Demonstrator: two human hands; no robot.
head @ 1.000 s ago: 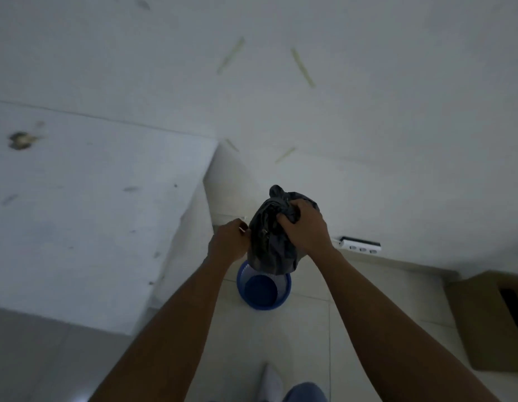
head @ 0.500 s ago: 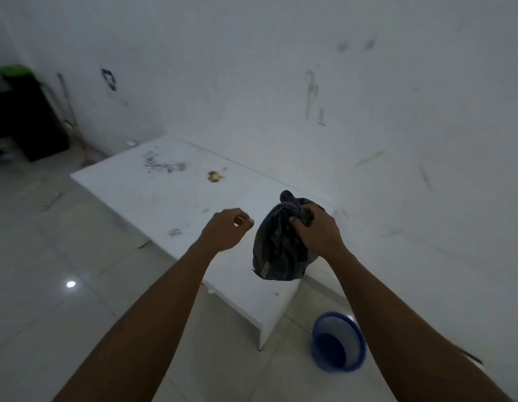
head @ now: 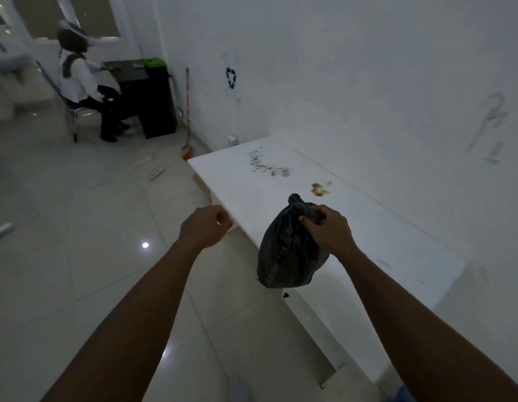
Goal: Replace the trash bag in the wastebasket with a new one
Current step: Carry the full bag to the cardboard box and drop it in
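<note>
As the fingers of the right hand were curled tightly around the twisted neck of the black trash bag, the bag hung in the air over the near edge of the white table. It looked soft, thin and rather light, so the gathered neck seemed the safest place to hold. Its contents were hidden. The left hand was clenched beside it, holding nothing visible. Far away stood a dark bin, its contents unseen.

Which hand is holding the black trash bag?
The right hand grips the black trash bag by its gathered top; the left hand is curled and empty.
</note>
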